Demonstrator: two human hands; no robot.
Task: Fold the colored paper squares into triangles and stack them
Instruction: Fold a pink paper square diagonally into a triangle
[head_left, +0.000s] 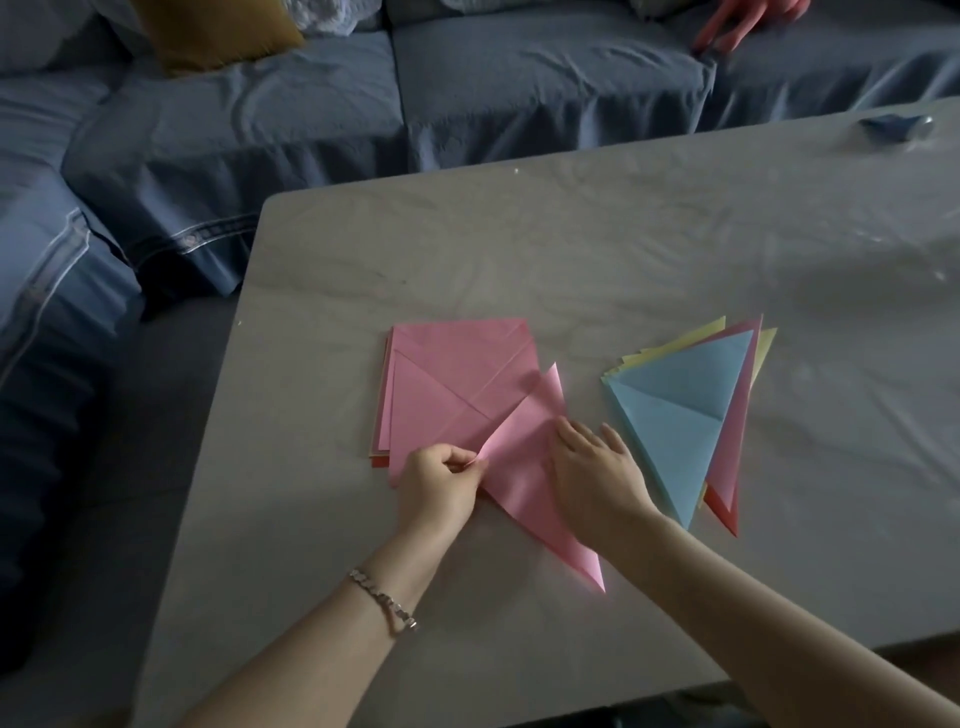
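1. Head view, the only one. The left hand (441, 478), lower centre of the frame, pinches a raised corner of the pink sheet (524, 462) between thumb and fingertips. The right hand (592, 467) is just beside it, fingers fairly straight, lying flat on the same sheet and grasping nothing.
2. Step in hand, as I judge it: closing the diagonal fold.
   - Bring the pinched corner onto its opposite corner, with the edges flush, before any pressing.
   - Keep the flat hand down as an anchor so the sheet does not slide on the paper beneath.
   - Once the corners meet, run the fingers along the fold from the middle outward.
   - The paper looks thin and lifts easily, so a light pinch should do.
3. The pink sheet is partly folded. One long point runs toward the lower right of the frame, and another tip stands up off the surface above the right hand. It overlaps the near corner of the pile of squares (452, 379).
4. The pile of squares sits at centre frame on the counter (571, 249). Its top sheet is pink and crossed by crease lines. Other colours peek out along the left edge.
5. The triangle stack (680, 415) lies right of centre and near the right hand. Blue is on top, with pink, red and yellow edges fanned beneath.
6. Also noted: a bracelet (384, 603) on the left wrist, and a blue sofa (311, 119) across the upper frame.
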